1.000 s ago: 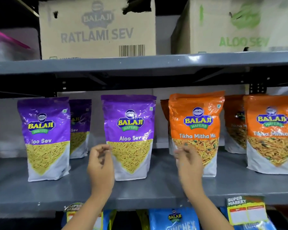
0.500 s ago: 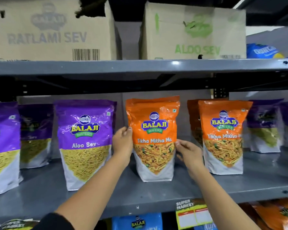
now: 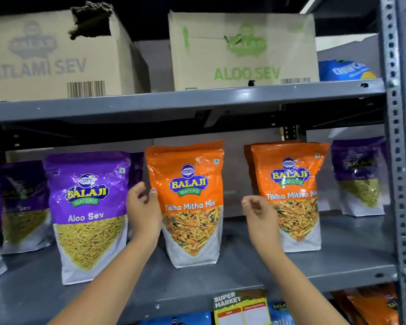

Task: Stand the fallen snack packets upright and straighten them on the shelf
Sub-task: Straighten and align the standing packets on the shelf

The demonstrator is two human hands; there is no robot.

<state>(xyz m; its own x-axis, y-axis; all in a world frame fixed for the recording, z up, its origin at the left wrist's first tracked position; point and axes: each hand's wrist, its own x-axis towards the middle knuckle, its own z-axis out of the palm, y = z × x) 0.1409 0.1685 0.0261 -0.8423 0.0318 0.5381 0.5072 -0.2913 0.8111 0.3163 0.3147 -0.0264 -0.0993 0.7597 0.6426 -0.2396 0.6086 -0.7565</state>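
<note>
An orange Tikha Mitha Mix packet (image 3: 188,207) stands upright at the middle of the grey shelf (image 3: 244,273). My left hand (image 3: 143,214) is at its left edge, thumb touching the front, fingers loosely curled and not around it. My right hand (image 3: 259,219) hovers a little right of that packet, fingers loosely curled and holding nothing, in front of a second upright orange packet (image 3: 295,184). A purple Aloo Sev packet (image 3: 89,214) stands upright to the left. Further purple packets stand behind it (image 3: 24,207) and at the far right (image 3: 359,177).
Two cardboard boxes, Ratlami Sev (image 3: 52,59) and Aloo Sev (image 3: 244,50), sit on the shelf above. A perforated metal upright (image 3: 401,160) borders the right side. A Super Market price tag (image 3: 240,306) hangs on the shelf's front edge, with more packets below.
The view has shifted right. Both hands went from the purple packet to the sides of the orange packet; my right hand has since come off its right edge.
</note>
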